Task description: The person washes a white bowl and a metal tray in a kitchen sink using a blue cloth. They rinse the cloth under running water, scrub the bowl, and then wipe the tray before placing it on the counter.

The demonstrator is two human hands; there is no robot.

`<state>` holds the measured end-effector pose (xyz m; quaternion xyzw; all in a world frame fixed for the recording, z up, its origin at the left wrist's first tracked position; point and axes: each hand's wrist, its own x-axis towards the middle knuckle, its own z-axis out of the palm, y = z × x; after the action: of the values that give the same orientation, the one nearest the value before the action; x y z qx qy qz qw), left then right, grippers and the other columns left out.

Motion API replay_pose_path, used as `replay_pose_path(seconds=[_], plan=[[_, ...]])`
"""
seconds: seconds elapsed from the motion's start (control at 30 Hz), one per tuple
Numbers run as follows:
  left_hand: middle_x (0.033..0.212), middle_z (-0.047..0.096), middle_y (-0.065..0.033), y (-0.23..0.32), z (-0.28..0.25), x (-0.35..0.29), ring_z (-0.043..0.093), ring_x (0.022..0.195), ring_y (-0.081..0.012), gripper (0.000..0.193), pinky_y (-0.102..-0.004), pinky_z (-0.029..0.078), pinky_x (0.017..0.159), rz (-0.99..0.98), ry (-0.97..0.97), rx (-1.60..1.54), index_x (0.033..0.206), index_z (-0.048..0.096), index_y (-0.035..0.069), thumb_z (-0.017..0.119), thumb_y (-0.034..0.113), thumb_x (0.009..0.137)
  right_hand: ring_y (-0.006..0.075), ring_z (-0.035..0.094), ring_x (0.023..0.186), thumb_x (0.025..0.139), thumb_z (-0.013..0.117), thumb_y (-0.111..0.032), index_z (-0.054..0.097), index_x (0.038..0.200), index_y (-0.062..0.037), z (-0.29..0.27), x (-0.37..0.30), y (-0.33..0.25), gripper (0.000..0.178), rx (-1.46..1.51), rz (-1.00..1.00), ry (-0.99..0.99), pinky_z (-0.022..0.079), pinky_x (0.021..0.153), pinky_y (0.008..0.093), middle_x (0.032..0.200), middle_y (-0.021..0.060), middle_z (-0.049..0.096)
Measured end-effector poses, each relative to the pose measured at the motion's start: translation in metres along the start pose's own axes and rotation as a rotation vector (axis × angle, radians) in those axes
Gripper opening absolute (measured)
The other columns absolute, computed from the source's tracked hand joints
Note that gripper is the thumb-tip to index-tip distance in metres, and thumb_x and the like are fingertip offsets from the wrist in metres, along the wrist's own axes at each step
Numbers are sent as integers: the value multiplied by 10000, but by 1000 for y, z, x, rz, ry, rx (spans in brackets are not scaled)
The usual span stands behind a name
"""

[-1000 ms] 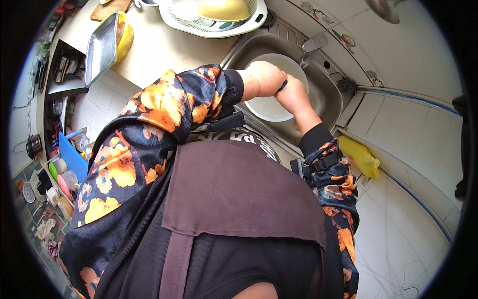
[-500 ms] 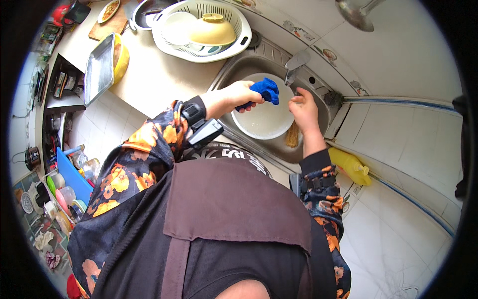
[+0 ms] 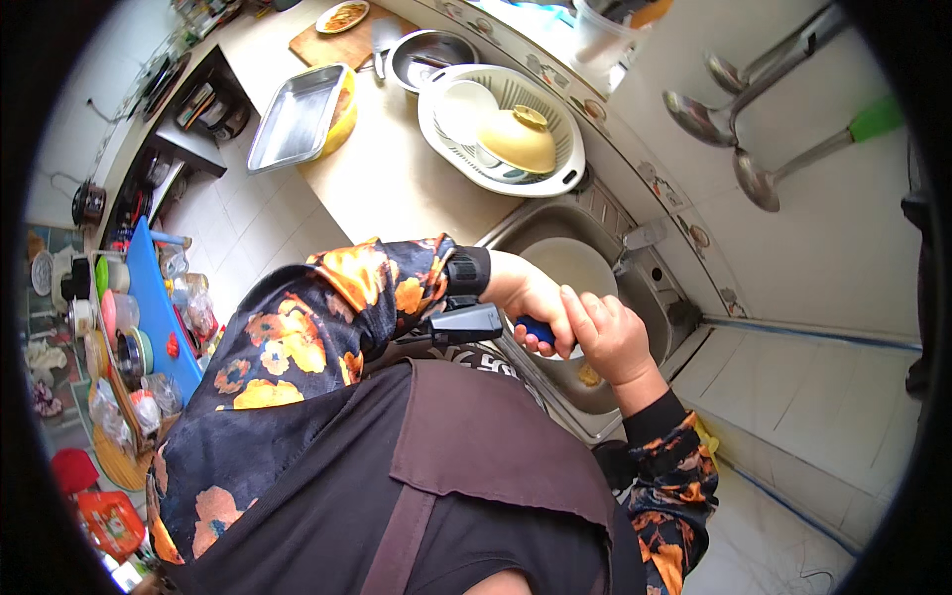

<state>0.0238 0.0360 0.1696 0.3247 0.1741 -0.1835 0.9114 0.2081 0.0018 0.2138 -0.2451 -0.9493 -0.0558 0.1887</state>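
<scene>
A bunched blue cloth (image 3: 535, 330) is in my left hand (image 3: 535, 296), whose fingers are closed around it. Only a small part of the cloth shows below the fingers. My right hand (image 3: 617, 342) meets the left from the right side, its fingers bent and pressed together against the left hand. Whatever lies between its fingers is hidden. Both hands are above the near edge of the steel sink (image 3: 506, 233). A round white basin (image 3: 570, 260) stands in the sink, partly covered by my hands. Beside it lies a yellowish scrubber (image 3: 589, 375).
Left of the sink a white drainer basket (image 3: 570, 178) holds a yellow bowl (image 3: 518, 141) and white dishes. Farther along the counter are a metal pan (image 3: 431, 59), a rectangular tray (image 3: 300, 111) and a cutting board (image 3: 352, 40). Ladles (image 3: 699, 117) hang at the right wall.
Both hands have come toward me from over the basin and now touch each other; they were apart. The blue cloth is mostly hidden in the left hand. The view has turned left.
</scene>
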Motion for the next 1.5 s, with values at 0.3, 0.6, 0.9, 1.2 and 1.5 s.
replay_pose_path(seconds=[0.3,0.6,0.9,1.2,1.5], plan=[[669,632,-11,4,7,29,633,653,-169,120,-347,497,568,102,905,1013,763,648,96,668,194,829,364,638,730,627,772,-183,572,761,-67,45,-15,-15,267,177,609,-224,516,635,421,771,133,647],[749,692,-55,-41,-30,86,681,747,-222,137,-395,536,643,234,1159,1481,854,709,95,672,221,814,176,652,712,693,732,-60,657,913,0,121,-70,-20,241,948,1168,-104,516,650,316,796,59,685],[768,693,-128,-56,-31,60,697,736,-318,153,-448,557,601,427,1139,1580,832,673,58,607,192,803,112,415,382,694,686,27,530,689,-106,121,-62,0,205,1332,1471,-632,278,371,266,532,-31,449],[803,680,-143,-55,-57,31,673,746,-310,255,-420,527,669,633,1298,859,959,658,73,679,260,787,305,549,1131,713,772,-125,288,1491,-32,75,-31,8,921,643,903,-23,447,931,442,1254,182,553],[651,559,36,-18,-26,17,491,491,-41,142,-182,312,366,95,55,-3,904,584,134,658,255,900,283,615,958,803,604,-150,605,1211,-115,16,-13,2,410,76,15,-96,539,751,398,1081,100,597]])
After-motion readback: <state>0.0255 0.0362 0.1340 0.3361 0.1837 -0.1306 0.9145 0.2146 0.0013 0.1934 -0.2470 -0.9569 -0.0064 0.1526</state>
